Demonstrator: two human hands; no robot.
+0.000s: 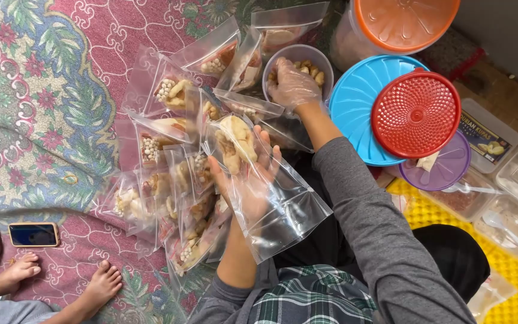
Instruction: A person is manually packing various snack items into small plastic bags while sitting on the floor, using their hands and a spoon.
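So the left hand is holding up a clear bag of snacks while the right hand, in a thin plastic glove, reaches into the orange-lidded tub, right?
Not quite. The head view shows the gloved right hand in the small open bowl, not the orange-lidded tub, whose lid is on. The left hand does hold the clear bag of snacks.

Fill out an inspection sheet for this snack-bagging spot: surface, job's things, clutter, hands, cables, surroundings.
Surface: floral patterned rug, with a yellow mat at the right.
Job's things: clear zip bag partly filled with snack pieces; grey bowl of snack pieces; filled bags spread over the rug.
Clutter: blue lid, red lid, purple lid, orange-lidded tub, clear containers.
Hands: left hand, in a thin plastic glove, holds the zip bag; right hand, gloved too, reaches into the bowl.
Cables: nothing seen.
Surroundings: phone on the rug; another person's bare feet at lower left.
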